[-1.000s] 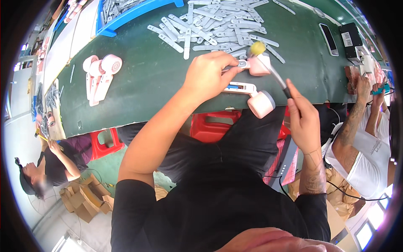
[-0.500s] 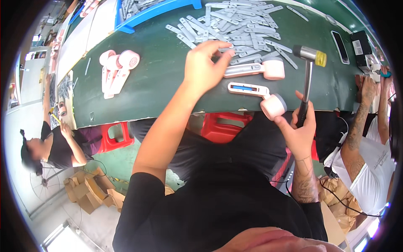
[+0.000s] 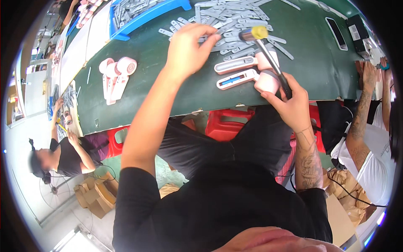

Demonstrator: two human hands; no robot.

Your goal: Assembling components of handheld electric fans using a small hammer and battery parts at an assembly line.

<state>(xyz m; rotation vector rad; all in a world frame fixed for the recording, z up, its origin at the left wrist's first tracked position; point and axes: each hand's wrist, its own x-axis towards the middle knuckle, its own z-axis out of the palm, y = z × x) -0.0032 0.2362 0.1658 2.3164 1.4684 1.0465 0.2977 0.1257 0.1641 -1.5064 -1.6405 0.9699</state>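
Observation:
My right hand (image 3: 294, 98) is closed round the dark handle of a hammer (image 3: 273, 61) with a metal and yellow head. The hammer slants over two pink shower-head-shaped pieces. One piece (image 3: 236, 66) has a grey strip set in its handle. The nearer one (image 3: 266, 82) has an open slot in its handle with a blue insert showing; my right thumb is beside its round head. My left hand (image 3: 187, 50) is at the near edge of a heap of grey strips (image 3: 239, 21), thumb and forefinger curved together; what they hold, if anything, I cannot make out.
Three pink pieces (image 3: 115, 77) lie grouped at the left of the green table (image 3: 168, 98). A blue tray (image 3: 147, 21) of grey strips stands at the far left. A phone (image 3: 336, 33) and a black box (image 3: 359, 35) lie far right. People work at both sides.
The hammer has tipped left, its head now over the pink pieces and the heap's near edge. My left hand has moved up and left. The slotted piece lies closer to the other.

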